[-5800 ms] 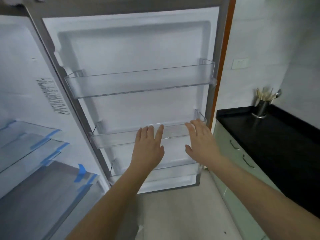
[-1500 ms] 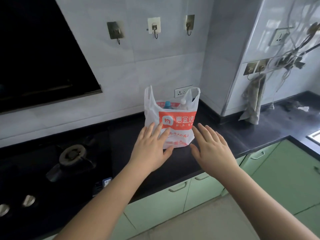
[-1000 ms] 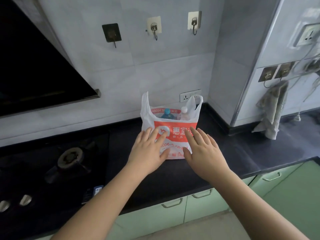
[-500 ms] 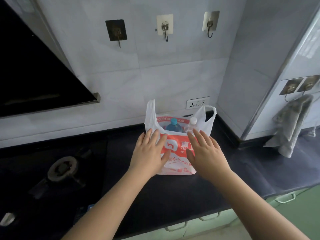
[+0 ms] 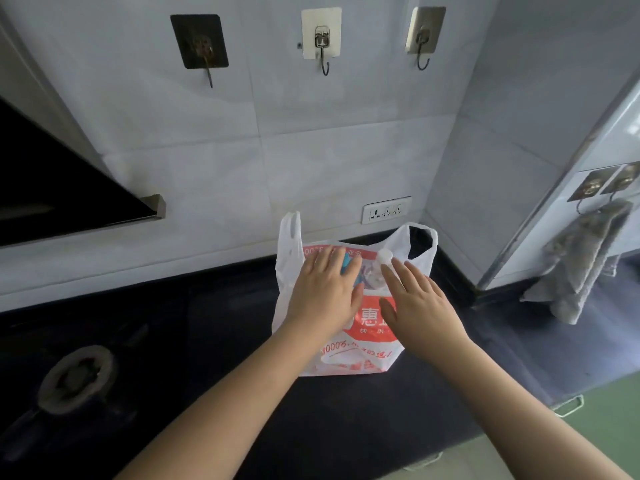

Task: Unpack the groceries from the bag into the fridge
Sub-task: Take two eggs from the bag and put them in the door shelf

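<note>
Two bare forearms, sleeveless, no rings or watch

my hands: 2, left hand (image 5: 325, 292) and right hand (image 5: 415, 303) | plastic bag (image 5: 353, 355): 1 | bottle tops I see in it: 2, blue cap (image 5: 349, 266), white cap (image 5: 385, 255) | wall hooks (image 5: 321, 38): 3 | wall socket (image 5: 386, 210): 1 | hanging cloth (image 5: 581, 261): 1 | burner (image 5: 74, 377): 1

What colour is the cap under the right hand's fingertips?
White, on the bottle cap in the head view.
</note>
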`<state>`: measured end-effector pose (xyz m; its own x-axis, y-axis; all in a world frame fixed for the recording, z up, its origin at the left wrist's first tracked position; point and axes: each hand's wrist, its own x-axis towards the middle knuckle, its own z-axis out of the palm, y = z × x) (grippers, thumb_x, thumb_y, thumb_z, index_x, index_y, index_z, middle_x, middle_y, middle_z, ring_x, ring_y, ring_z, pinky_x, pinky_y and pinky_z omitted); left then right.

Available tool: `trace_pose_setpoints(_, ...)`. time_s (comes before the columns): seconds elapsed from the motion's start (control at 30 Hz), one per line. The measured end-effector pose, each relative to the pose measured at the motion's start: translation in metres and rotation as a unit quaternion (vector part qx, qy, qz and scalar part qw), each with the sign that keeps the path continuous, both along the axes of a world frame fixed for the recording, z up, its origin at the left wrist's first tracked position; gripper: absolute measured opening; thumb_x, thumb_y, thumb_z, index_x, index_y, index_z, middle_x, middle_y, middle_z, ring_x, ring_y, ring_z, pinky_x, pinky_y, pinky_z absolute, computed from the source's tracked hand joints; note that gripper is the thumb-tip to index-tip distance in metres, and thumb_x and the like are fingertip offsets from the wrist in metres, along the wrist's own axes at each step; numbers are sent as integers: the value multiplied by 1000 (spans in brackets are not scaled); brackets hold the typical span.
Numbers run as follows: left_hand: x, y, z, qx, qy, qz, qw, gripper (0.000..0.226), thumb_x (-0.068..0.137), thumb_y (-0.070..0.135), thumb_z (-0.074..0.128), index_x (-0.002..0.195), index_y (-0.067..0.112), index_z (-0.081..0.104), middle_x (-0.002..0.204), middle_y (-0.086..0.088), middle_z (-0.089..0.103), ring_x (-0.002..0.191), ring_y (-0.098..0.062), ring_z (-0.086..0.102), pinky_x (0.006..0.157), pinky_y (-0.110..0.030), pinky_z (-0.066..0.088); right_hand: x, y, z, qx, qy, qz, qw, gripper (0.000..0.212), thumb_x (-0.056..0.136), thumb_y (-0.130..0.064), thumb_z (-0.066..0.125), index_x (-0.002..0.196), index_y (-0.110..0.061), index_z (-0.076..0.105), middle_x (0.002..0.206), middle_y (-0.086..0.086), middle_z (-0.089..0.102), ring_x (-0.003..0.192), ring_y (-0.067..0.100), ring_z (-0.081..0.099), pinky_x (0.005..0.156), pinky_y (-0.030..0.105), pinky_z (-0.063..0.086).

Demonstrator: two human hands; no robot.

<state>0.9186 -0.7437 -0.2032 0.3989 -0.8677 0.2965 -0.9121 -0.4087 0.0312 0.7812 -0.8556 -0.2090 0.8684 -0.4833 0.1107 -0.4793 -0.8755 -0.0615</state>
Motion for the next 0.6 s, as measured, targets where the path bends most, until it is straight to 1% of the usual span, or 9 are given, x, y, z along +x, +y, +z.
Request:
trace_pose_setpoints(0.07, 7, -12, 3, 14, -7, 3, 1000, 48, 97, 33, 49, 141, 14, 43, 144, -13, 45, 135, -32, 38, 113, -45, 28, 9, -9, -1, -2, -12, 9, 1000, 59, 100, -41, 30, 152, -15, 24, 160, 7, 20, 148, 25, 15, 118, 36, 8)
trace_pose_setpoints(0.13, 16, -24, 6, 35, -5, 16, 999, 54, 96, 24, 55, 145, 14, 36, 149, -14, 37, 138, -32, 32, 115, -42, 23, 18, -18, -2, -3, -14, 19, 1000, 56, 102, -38, 29, 153, -14, 22, 161, 6, 18, 148, 25, 14, 117, 34, 3)
trace_pose_setpoints(0.2, 24, -35, 10, 52, -10, 35, 998, 56, 94, 21, 58, 145, 14, 34, 147, -13, 38, 136, -31, 34, 114, -41, 25, 27, -29, -4, 8, -4, 31, 999, 55, 103, -37, 28, 153, -14, 19, 162, 6, 14, 149, 25, 10, 118, 34, 3)
trace_pose_setpoints(0.3, 34, -49, 12, 75, -26, 41, 996, 48, 93, 23, 57, 138, 15, 41, 135, -10, 48, 126, -28, 42, 109, -40, 31, 39, -45, -4, 24, -9, 58, 998, 60, 102, -39, 36, 153, -14, 18, 162, 6, 14, 149, 25, 10, 119, 37, 8)
trace_pose_setpoints(0.37, 40, -49, 9, 100, -26, 48, 993, 46, 94, 27, 54, 137, 15, 42, 132, -8, 50, 124, -28, 44, 108, -39, 31, 47, -56, -3, 28, -4, 75, 997, 65, 100, -44, 39, 154, -16, 14, 162, 5, 12, 149, 23, 7, 119, 36, 6)
trace_pose_setpoints(0.47, 47, -40, 1, 128, -11, 55, 990, 62, 91, 29, 60, 145, 17, 33, 141, -8, 44, 130, -28, 40, 112, -41, 29, 57, -73, -3, 70, 3, 94, 993, 72, 97, -49, 43, 154, -18, 12, 162, 3, 11, 149, 20, 5, 119, 36, 7)
trace_pose_setpoints(0.53, 50, -33, -3, 131, -8, 59, 990, 69, 87, 32, 64, 146, 18, 31, 144, -6, 41, 132, -26, 38, 113, -41, 28, 61, -83, -5, 113, 7, 113, 987, 76, 94, -51, 46, 154, -19, 11, 162, 2, 11, 149, 20, 6, 119, 38, 9)
trace_pose_setpoints(0.6, 53, -26, -7, 143, -2, 71, 987, 75, 85, 35, 67, 147, 18, 29, 147, -6, 38, 134, -25, 36, 113, -40, 27, 64, -92, -9, 137, 14, 122, 983, 80, 93, -52, 49, 154, -19, 10, 162, 2, 12, 149, 20, 8, 120, 41, 13)
